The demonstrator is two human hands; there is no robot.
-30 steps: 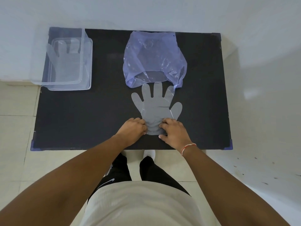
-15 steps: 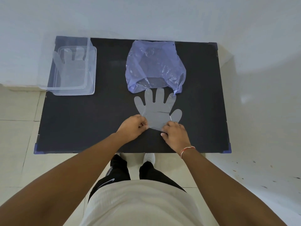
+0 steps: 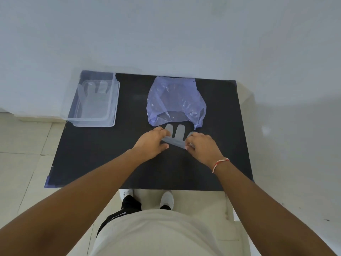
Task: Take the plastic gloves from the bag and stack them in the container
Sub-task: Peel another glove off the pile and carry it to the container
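A clear plastic glove (image 3: 175, 136) is pinched at its cuff between my left hand (image 3: 151, 141) and my right hand (image 3: 201, 146), just above the black table (image 3: 103, 154). Its cuff is lifted and folded toward its fingers, which still lie flat in front of the mouth of the purple plastic bag (image 3: 175, 100). My hands hide the glove's outer fingers. The clear container (image 3: 92, 102) stands at the table's back left corner with another glove (image 3: 92, 100) lying flat inside.
A white wall runs behind the table and along its right side. Pale floor tiles (image 3: 24, 145) show on the left. My legs and white shoes (image 3: 166, 198) are at the table's front edge.
Both hands have moved away from me toward the bag, carrying the glove's cuff up and over its palm. Only the glove's fingertips now show beyond my hands. The camera has tilted upward.
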